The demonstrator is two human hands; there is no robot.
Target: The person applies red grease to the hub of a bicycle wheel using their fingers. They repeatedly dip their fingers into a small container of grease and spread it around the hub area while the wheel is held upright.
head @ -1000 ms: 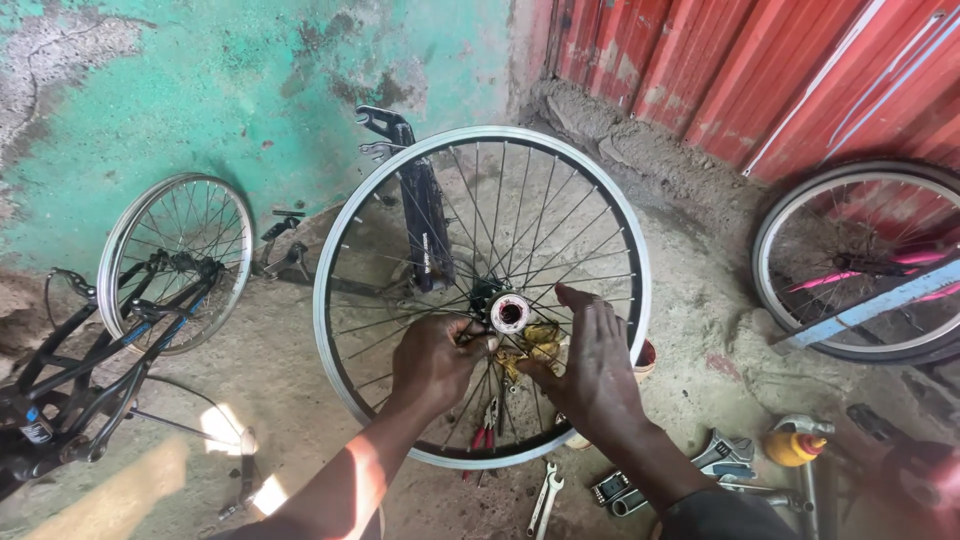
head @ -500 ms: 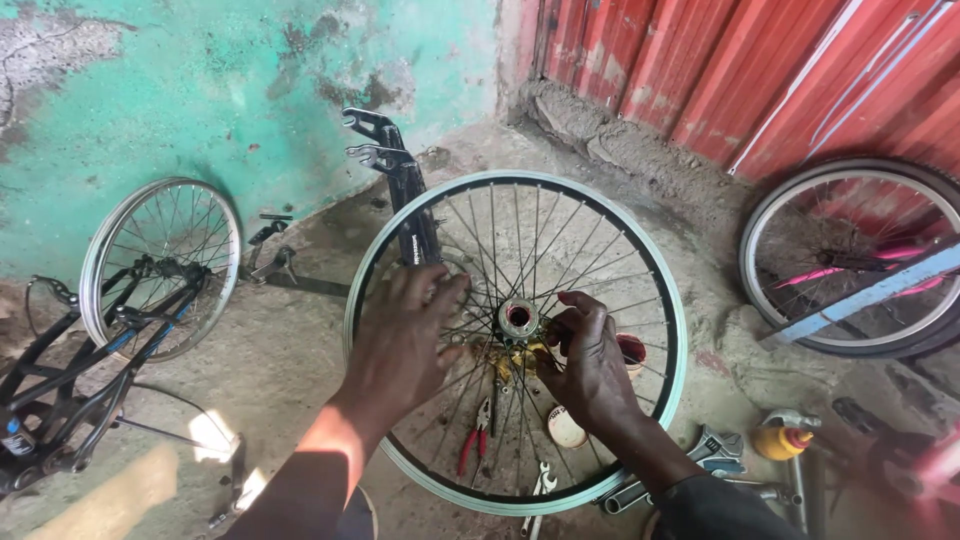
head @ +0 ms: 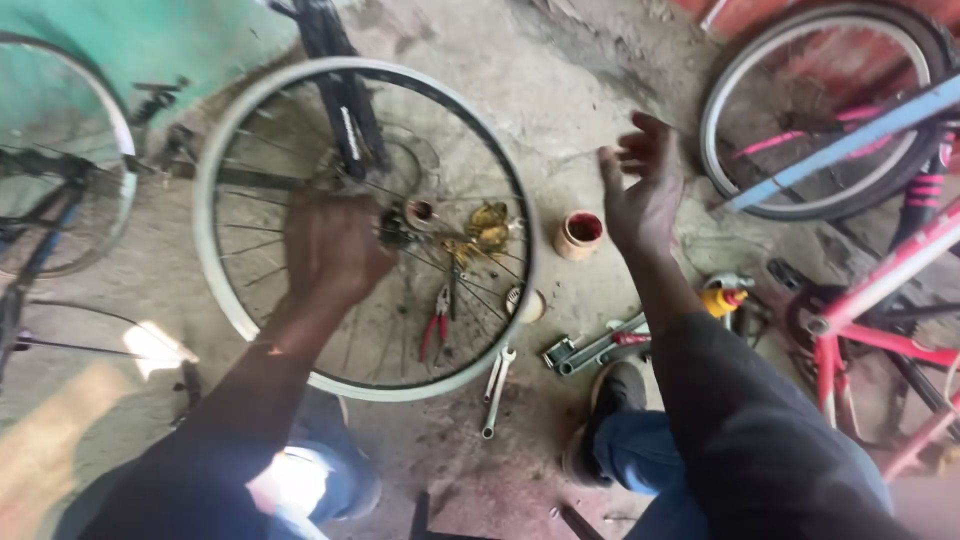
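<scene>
The bicycle wheel point(head: 365, 225) stands over the dirt floor point(head: 120, 400) in front of the person, its hub point(head: 415, 215) at the middle and pliers point(head: 437, 320) lying behind its spokes. The left hand point(head: 335, 245) closes around the spokes just beside the hub, blurred. The right hand point(head: 645, 185) is off the wheel, fingers spread and holding nothing, above a small red-filled pot point(head: 580, 233) and wrenches point(head: 595, 350).

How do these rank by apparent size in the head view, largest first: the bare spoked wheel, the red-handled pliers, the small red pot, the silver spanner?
1. Spoked wheel, by far.
2. Silver spanner and red-handled pliers: similar length, so no ranking between them.
3. Small red pot, smallest.
</scene>
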